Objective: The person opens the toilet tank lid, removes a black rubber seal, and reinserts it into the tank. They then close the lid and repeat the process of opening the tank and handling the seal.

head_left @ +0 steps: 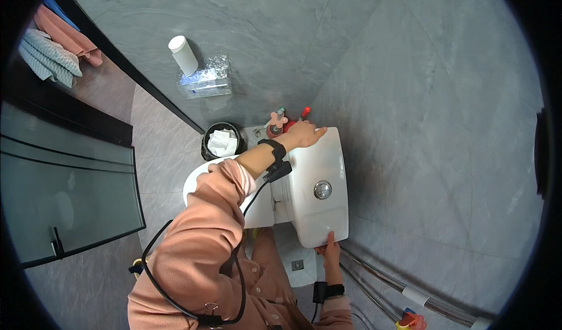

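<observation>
The white toilet tank lid (316, 160), with a round chrome flush button (322, 190), lies between my two hands. My left hand (302, 134) grips its far end, thumb on top and the other fingers mostly hidden past the edge. At the near end, my right hand (330, 247) has its thumb on the upper face and fingers curled beneath the rim. Whether the lid rests on the tank or is raised, I cannot tell. Left of it, the white toilet seat cover (257, 210) is partly hidden by my left sleeve.
A black-lined bin (205, 148) holding white paper stands beyond the toilet. Bottles, one with a pink flower shape (277, 120), crowd the tank's far end. A clear wall box (205, 87) bears a white bottle (183, 55). Metal pipes (380, 275) run along the right wall; a glass door (70, 195) stands left.
</observation>
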`<state>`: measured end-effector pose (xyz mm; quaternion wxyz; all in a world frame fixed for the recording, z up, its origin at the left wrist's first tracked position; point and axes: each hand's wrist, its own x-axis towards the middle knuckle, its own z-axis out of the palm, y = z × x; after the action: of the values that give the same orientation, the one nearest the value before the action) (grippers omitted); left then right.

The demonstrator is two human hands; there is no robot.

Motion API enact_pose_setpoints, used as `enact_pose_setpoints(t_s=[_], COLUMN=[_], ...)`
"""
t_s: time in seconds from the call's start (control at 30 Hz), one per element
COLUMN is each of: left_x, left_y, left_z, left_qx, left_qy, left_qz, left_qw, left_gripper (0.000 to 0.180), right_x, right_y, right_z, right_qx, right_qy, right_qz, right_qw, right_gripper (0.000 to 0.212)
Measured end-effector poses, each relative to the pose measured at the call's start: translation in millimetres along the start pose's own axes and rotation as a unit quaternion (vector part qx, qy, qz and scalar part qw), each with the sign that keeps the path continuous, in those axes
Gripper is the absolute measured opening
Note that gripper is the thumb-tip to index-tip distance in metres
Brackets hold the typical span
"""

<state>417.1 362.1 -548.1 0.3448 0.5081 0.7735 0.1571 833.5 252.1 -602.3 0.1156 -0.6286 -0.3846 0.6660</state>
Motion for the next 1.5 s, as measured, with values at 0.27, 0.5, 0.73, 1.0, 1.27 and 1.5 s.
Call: enact_pose_setpoints(t_s=[0.27, 0.5, 0.73, 1.0, 1.27, 1.5], left_x=[15, 22, 23, 23, 16, 16], left_y=[-10, -11, -13, -15, -13, -13], left_z=[27, 44, 47, 44, 47, 50], left_qx=[-0.010, -0.002, -0.010, -0.015, -0.016, -0.024], left_qy=[0.033, 0.094, 0.091, 0.062, 0.053, 0.069], left_qz=[-0.011, 0.003, -0.001, -0.005, -0.012, -0.009], left_qw=[0.999, 0.996, 0.996, 0.998, 0.998, 0.997], left_gripper=[0.076, 0.069, 0.071, 0.072, 0.072, 0.071], right_x=[16, 19, 20, 20, 27, 27], right_y=[5, 2, -3, -8, 0, 3], right_z=[-2, 1, -1, -2, -10, -9], right_qx=[-0.010, -0.007, -0.042, -0.078, -0.108, -0.116], right_qy=[0.002, 0.009, 0.014, 0.017, 0.027, 0.024], right_qz=[0.035, 0.031, 0.054, 0.071, 0.097, 0.068], right_qw=[0.999, 0.999, 0.998, 0.994, 0.989, 0.991], right_gripper=[0.063, 0.068, 0.067, 0.068, 0.067, 0.068])
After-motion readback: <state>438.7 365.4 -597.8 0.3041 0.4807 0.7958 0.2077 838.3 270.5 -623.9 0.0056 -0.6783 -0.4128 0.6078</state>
